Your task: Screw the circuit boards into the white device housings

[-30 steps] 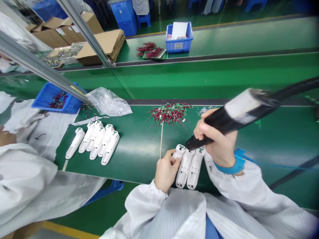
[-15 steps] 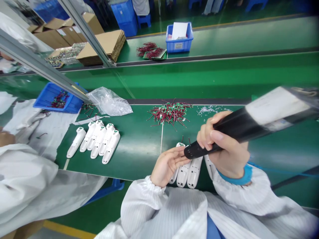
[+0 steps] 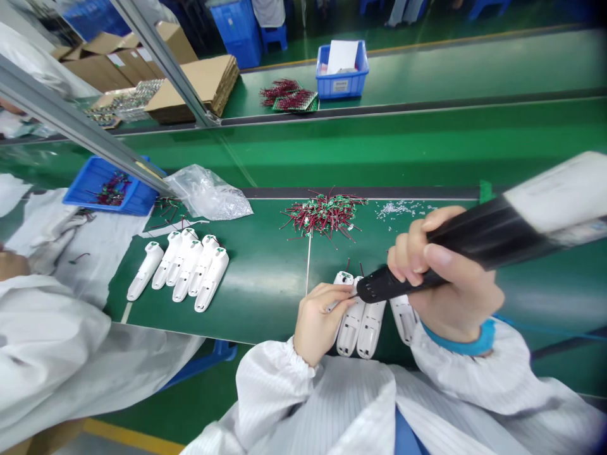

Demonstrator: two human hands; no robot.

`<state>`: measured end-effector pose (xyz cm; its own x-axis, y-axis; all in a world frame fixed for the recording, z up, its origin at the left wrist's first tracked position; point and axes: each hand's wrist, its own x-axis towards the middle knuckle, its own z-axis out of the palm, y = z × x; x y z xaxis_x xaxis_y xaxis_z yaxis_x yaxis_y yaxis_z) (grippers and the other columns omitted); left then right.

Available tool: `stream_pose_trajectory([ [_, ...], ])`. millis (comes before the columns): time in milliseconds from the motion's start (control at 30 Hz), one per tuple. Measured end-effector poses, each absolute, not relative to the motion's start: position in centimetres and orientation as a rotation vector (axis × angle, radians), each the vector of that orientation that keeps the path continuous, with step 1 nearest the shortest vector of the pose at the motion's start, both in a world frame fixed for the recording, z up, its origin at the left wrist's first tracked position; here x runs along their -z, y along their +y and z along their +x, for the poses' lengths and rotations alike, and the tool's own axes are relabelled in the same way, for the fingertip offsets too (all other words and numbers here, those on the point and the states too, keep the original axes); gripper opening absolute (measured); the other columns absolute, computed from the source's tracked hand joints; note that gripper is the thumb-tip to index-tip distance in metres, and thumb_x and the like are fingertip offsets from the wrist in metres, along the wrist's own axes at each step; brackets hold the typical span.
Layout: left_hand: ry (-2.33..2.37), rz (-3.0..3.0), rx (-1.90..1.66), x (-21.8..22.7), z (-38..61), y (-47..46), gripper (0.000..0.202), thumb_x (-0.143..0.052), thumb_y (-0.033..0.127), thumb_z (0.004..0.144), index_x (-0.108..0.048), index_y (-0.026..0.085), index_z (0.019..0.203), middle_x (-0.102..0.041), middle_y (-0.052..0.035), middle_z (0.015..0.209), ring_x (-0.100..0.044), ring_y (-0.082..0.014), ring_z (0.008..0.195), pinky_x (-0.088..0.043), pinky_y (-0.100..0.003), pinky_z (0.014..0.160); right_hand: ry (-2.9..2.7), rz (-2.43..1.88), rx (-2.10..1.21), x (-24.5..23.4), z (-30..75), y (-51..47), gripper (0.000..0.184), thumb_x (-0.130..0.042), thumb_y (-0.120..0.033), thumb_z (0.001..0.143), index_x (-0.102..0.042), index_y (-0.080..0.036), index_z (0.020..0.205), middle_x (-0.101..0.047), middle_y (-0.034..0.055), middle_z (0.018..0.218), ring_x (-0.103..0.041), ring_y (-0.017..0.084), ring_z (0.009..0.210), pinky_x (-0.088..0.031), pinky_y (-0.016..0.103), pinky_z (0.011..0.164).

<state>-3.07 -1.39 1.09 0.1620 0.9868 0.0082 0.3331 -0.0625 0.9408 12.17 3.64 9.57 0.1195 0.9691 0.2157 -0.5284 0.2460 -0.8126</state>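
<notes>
The right hand (image 3: pixel 455 284) clenches a black electric screwdriver (image 3: pixel 398 284), its tip just beside a white housing (image 3: pixel 351 322) near the front edge of the green belt (image 3: pixel 265 303). The left hand (image 3: pixel 317 322) pinches a thin sliver (image 3: pixel 334 306), too small to identify.

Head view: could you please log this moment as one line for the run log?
Right hand: black power tool | Left hand: at white plastic housing | Nearby: red-wired circuit boards

A green assembly belt (image 3: pixel 265 297) is laid with six white plastic casings (image 3: pixel 190 265) in a close group, a heap of red-wired circuit boards (image 3: pixel 324 215), and a crumpled clear plastic bag (image 3: pixel 206 201) beside a blue crate (image 3: pixel 111 197).
</notes>
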Motion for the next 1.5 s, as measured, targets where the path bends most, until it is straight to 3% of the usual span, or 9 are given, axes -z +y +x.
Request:
stream_pose_trajectory([
  [133, 1.332, 1.641, -0.958, -0.9, -2.9, -1.5, 0.012, -0.065, 0.018, 0.085, -0.073, 0.020, 0.078, -0.076, -0.0048, 0.092, -0.069, -0.0206, 0.089, -0.055, -0.035, 0.084, -0.869, -0.694, -1.212, -9.3, 12.1, 3.7, 0.019, -0.073, -0.025, 0.070, -0.059, -0.024, 0.083, -0.047, -0.0069, 0.050, -0.038, 0.008, 0.036, -0.031, 0.024, 0.036],
  [267, 1.397, 1.700, -0.962, -0.4, -3.0, -1.6, 0.017, -0.061, 0.024, 0.089, -0.070, 0.020, 0.103, -0.072, -0.0081, 0.109, -0.064, -0.0228, 0.103, -0.051, -0.038, 0.093, -0.880, -0.719, -1.150, -8.2, 11.7, 4.3, 0.016, -0.070, -0.021, 0.073, -0.060, -0.023, 0.086, -0.049, -0.0059, 0.053, -0.044, 0.009, 0.039, -0.036, 0.025, 0.040],
  [333, 1.520, 1.783, -0.924, 0.1, -3.1, -1.7, 0.025, -0.062, 0.027, 0.089, -0.065, 0.019, 0.112, -0.069, -0.0095, 0.107, -0.061, -0.0237, 0.103, -0.050, -0.039, 0.092, -0.883, -0.751, -1.078, -7.3, 11.5, 4.9, 0.017, -0.069, -0.018, 0.074, -0.061, -0.023, 0.087, -0.050, -0.0054, 0.055, -0.047, 0.009, 0.042, -0.039, 0.026, 0.042],
  [500, 1.716, 1.909, -0.604, 2.0, -3.1, -2.1, 0.034, -0.067, 0.030, 0.085, -0.060, 0.017, 0.116, -0.059, -0.0023, 0.082, -0.059, -0.0208, 0.083, -0.052, -0.034, 0.078, -0.904, -0.866, -1.013, -5.2, 10.9, 6.6, 0.019, -0.071, -0.022, 0.074, -0.060, -0.022, 0.089, -0.051, -0.0061, 0.054, -0.049, 0.011, 0.043, -0.042, 0.027, 0.045],
  [767, 1.733, 2.026, -0.518, 3.6, -2.7, -3.1, 0.039, -0.057, 0.030, 0.091, -0.057, 0.012, 0.125, -0.060, -0.0063, 0.088, -0.063, -0.0214, 0.083, -0.052, -0.031, 0.076, -0.904, -0.848, -1.068, -4.6, 10.4, 7.2, 0.017, -0.073, -0.020, 0.074, -0.062, -0.021, 0.086, -0.054, -0.0061, 0.053, -0.050, 0.010, 0.043, -0.043, 0.027, 0.046],
  [933, 1.782, 2.146, -0.561, 4.5, -2.7, -3.2, 0.037, -0.051, 0.034, 0.094, -0.058, 0.014, 0.124, -0.062, -0.0066, 0.085, -0.064, -0.0211, 0.082, -0.052, -0.030, 0.074, -0.922, -0.857, -1.098, -4.7, 10.2, 7.7, 0.015, -0.073, -0.018, 0.073, -0.061, -0.020, 0.083, -0.055, -0.0066, 0.053, -0.051, 0.010, 0.043, -0.044, 0.026, 0.046],
  [1233, 1.789, 2.186, -0.594, 4.8, -2.7, -3.1, 0.037, -0.050, 0.035, 0.094, -0.060, 0.013, 0.122, -0.062, -0.0071, 0.082, -0.065, -0.0215, 0.081, -0.052, -0.030, 0.074, -0.967, -0.949, -1.108, -4.6, 9.6, 8.0, 0.020, -0.074, -0.026, 0.073, -0.061, -0.018, 0.086, -0.056, -0.0060, 0.053, -0.052, 0.010, 0.044, -0.044, 0.025, 0.047],
  [1500, 1.751, 1.928, -0.486, 3.2, -3.5, -2.7, 0.039, -0.048, 0.030, 0.095, -0.051, 0.017, 0.131, -0.063, -0.0034, 0.086, -0.065, -0.0187, 0.080, -0.052, -0.029, 0.074, -0.821, -0.763, -0.978, -8.3, 13.7, 5.8, 0.017, -0.071, -0.013, 0.069, -0.065, -0.021, 0.083, -0.051, -0.0050, 0.054, -0.045, 0.009, 0.042, -0.036, 0.025, 0.042],
])
